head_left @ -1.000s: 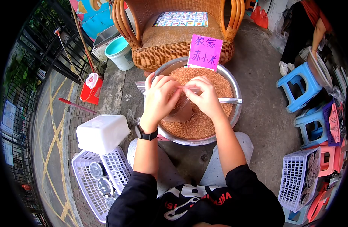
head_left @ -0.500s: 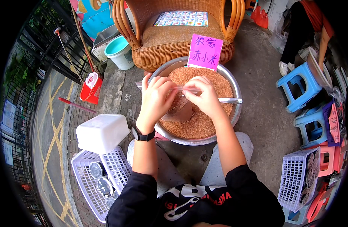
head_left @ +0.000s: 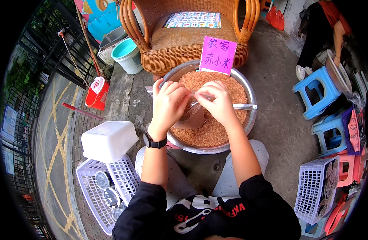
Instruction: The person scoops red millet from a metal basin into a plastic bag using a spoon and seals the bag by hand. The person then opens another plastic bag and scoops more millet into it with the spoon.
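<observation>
Both hands pinch the top edge of a clear plastic bag, which has reddish-brown grain inside its lower part. My left hand, with a black watch on the wrist, grips the bag's left side. Fingertips of my right hand close on the same edge, near the middle. The bag rests on loose reddish-brown grain heaped in a wide metal basin. A white-handled scoop lies in the grain, its handle over the right rim. A pink handwritten card stands at the back of the basin.
Beyond the basin is a wicker chair with a printed sheet on its seat. At left sit a white tub and a lidded-jar basket. Blue stools and another basket line the right. A person bends at upper right.
My hands stay at the bag's edge with a slight shift; the bag mouth looks a little wider. At upper right, the other person's arm has come into view, reaching down to a round tray.
</observation>
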Demonstrator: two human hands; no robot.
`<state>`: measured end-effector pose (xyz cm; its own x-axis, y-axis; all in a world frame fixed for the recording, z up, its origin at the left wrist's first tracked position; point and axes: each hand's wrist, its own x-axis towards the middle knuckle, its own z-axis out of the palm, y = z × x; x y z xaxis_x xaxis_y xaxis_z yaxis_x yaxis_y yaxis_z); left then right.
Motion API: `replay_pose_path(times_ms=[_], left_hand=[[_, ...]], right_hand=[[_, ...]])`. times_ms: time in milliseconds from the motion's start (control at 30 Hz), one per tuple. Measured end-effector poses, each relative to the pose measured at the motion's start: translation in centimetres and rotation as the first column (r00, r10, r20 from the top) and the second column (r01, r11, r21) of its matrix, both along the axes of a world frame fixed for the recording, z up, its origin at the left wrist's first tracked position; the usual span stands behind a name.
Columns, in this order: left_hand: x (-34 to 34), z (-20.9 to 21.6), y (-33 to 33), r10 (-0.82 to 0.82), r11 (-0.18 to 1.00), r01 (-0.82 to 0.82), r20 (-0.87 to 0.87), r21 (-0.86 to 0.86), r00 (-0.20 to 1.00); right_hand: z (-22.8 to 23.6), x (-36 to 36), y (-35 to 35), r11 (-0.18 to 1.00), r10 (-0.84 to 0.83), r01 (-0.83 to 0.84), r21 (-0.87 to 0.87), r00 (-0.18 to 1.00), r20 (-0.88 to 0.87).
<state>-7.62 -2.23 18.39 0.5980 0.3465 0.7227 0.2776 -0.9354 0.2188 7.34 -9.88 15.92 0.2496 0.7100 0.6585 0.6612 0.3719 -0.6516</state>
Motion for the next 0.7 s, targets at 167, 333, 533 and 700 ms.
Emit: replay_pose_path(times_ms=[167,333,533,700], left_hand=[[0.1,-0.2,0.1,0.023,1.000,-0.023,-0.023,0.009,0.999],[-0.6,0.6,0.4,0.076,0.997,-0.077,-0.069,-0.005,0.995],[-1.0,0.4,0.3,0.088,0.995,-0.091,-0.061,-0.037,0.994],[-0.5,0.1,0.0,0.085,0.996,-0.087,-0.061,-0.025,0.994]], right_hand=[[0.5,-0.6,-0.2,0.993,-0.117,0.115,0.023,0.972,0.202],[0.8,0.1,-0.4,0.989,-0.142,0.146,0.005,0.957,0.253],[1.0,0.0,-0.6,0.990,-0.137,0.139,0.013,0.951,0.276],[0.9,-0.5,-0.5,0.985,-0.174,0.171,0.036,0.929,0.326]])
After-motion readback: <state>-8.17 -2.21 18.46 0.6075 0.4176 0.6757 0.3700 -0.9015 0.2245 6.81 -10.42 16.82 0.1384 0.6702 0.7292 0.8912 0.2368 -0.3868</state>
